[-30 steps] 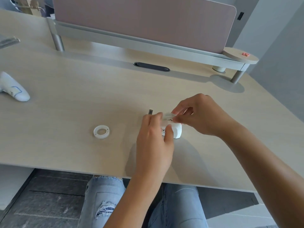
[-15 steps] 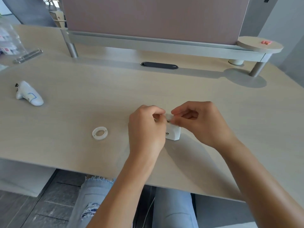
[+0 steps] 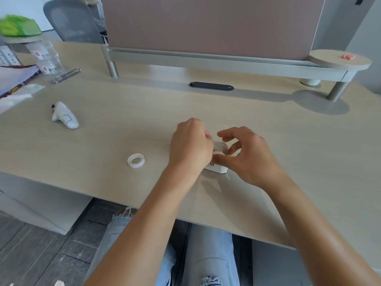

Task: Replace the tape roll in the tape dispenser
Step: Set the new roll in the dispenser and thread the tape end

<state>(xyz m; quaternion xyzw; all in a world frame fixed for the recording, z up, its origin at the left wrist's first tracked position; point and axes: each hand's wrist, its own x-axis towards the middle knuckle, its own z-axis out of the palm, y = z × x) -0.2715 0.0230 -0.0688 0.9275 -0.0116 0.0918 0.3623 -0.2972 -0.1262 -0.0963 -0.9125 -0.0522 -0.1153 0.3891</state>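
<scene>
A small white tape dispenser (image 3: 218, 169) sits on the light wooden desk (image 3: 206, 112), mostly hidden by both hands. My left hand (image 3: 190, 145) is closed over its left side. My right hand (image 3: 247, 155) rests against its right side, thumb on the body and fingers spread above it. A translucent roll (image 3: 219, 146) shows between the hands at the dispenser's top. A white empty tape ring (image 3: 136, 160) lies flat on the desk to the left, apart from both hands.
A white handheld device (image 3: 65, 117) lies at the left. Clear plastic containers (image 3: 48, 58) and papers (image 3: 16, 79) crowd the far left corner. A raised shelf with a pink divider (image 3: 212, 56) runs along the back; the desk's front edge is near my knees.
My right fingers have opened from a pinch and spread above the dispenser. The left hand stays closed on it. The view has shifted, showing more of the desk's left side.
</scene>
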